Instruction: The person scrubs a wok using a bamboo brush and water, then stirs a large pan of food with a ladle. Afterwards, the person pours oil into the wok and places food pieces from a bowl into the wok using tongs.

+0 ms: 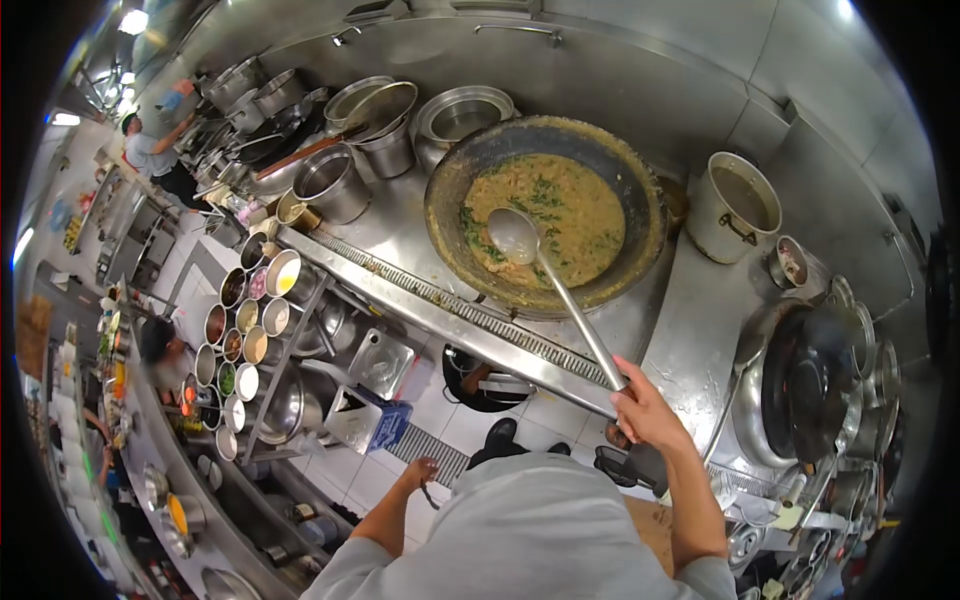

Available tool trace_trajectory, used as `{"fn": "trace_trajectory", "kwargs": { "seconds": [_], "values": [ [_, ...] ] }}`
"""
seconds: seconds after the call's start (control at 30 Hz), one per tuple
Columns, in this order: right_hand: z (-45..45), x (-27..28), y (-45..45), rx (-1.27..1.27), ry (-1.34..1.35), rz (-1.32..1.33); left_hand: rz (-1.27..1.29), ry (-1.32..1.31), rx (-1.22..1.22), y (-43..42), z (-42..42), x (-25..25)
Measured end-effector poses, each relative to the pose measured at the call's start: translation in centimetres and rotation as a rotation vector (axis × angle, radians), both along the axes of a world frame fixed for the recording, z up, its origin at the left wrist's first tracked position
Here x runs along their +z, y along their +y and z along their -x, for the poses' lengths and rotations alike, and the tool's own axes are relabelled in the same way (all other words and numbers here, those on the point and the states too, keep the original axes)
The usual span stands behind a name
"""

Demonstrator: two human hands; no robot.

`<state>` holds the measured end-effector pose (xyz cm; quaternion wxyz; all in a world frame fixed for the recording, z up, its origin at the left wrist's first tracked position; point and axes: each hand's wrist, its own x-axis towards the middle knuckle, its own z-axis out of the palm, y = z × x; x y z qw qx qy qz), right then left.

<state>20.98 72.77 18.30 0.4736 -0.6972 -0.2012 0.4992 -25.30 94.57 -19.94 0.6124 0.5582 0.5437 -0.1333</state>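
Note:
My right hand (645,405) is closed round the handle of a long metal ladle (575,310). The ladle's bowl rests in a thick yellowish-brown stew with green leaves (550,205), inside a large dark wok (647,240) on the steel stove counter. Down at my left side, my left hand (421,472) hangs with its fingers curled, near a thin dark strap or cord; what it holds, if anything, is too small to tell.
Metal pots (332,185) stand left of the wok, a tall pot (740,207) to its right. A rack of ingredient containers (245,345) is at left. Stacked pans (815,370) lie at far right. A person (150,155) stands at the upper left.

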Motion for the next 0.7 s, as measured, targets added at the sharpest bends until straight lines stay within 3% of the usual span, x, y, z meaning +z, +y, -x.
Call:
{"fn": "trace_trajectory", "kwargs": {
  "seconds": [0.07, 0.1, 0.2, 0.23, 0.33, 0.4, 0.47, 0.7],
  "values": [
    [1.8, -0.7, 2.3, 0.006, -0.033, 0.022, 0.254, -0.128, 0.12, 1.7, 1.6, -0.6],
    [2.5, -0.8, 3.1, 0.021, -0.061, 0.04, 0.104, -0.024, 0.046, 2.0, 1.7, -1.4],
    [3.6, -0.1, 3.9, 0.016, 0.04, 0.068, 0.008, -0.223, 0.032, 4.8, 1.2, -1.9],
    [3.7, 0.8, 3.6, 0.007, 0.061, 0.091, -0.024, -0.076, -0.021, 5.6, 1.1, -1.8],
    [3.0, 2.2, 1.7, -0.138, 0.223, 0.066, -0.037, -0.108, -0.065, 8.5, -0.1, -2.3],
    [3.9, 2.0, 1.6, -0.168, 0.18, 0.08, -0.099, -0.129, -0.143, 9.7, -1.6, -0.8],
    [4.8, -0.6, 1.5, -0.128, -0.116, 0.015, -0.072, -0.15, -0.115, 10.5, -2.0, -1.1],
    [5.3, 2.6, 1.7, -0.245, -0.113, 0.085, -0.056, -0.126, -0.101, 11.8, -2.4, -0.9]
  ]
}}
